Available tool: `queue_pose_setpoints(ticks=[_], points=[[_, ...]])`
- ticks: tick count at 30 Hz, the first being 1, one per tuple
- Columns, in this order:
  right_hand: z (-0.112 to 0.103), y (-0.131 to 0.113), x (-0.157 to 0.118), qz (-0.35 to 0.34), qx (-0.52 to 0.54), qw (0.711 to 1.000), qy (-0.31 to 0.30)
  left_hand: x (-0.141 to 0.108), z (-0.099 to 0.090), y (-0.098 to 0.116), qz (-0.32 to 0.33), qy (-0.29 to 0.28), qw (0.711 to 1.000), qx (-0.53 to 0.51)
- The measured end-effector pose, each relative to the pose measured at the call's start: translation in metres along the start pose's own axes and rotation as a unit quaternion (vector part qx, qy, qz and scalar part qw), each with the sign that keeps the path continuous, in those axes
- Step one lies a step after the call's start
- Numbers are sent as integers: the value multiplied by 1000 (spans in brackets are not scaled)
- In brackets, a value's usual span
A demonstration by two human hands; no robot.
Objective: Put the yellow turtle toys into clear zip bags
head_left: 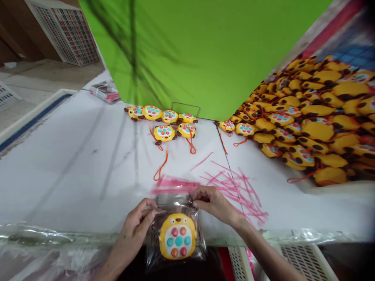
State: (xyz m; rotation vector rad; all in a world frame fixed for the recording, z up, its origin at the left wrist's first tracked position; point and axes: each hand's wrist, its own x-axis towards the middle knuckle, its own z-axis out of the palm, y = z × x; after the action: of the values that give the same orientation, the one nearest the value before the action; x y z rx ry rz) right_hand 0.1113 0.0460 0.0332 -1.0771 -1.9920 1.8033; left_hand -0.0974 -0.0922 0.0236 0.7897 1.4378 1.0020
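A clear plastic bag [201,242] with a yellow animal-faced toy [178,236] inside hangs at the near edge of the white table [73,156]. The toy shows several red, orange and teal buttons. My left hand [136,226] pinches the bag's left side near the top. At the upper right of the bag, my right hand [215,203] has thumb and fingers closed on its edge. Just beyond the bag lies a pink strip stack [175,184], partly blurred.
Several yellow toys [164,133] with orange cords lie below a green board [199,58]. A large toy pile [316,125] fills the right. Pink strips [234,191] are scattered right of centre. Flat packets [105,91] lie at the back left.
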Motion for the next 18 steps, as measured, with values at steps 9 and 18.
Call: queue_pose_setpoints(ticks=[9, 18], points=[[4, 2, -10, -27, -10, 1000, 3, 2, -7, -9, 5, 50, 999, 20], [9, -17, -16, -89, -137, 986, -35, -8, -10, 4, 6, 42, 999, 25]])
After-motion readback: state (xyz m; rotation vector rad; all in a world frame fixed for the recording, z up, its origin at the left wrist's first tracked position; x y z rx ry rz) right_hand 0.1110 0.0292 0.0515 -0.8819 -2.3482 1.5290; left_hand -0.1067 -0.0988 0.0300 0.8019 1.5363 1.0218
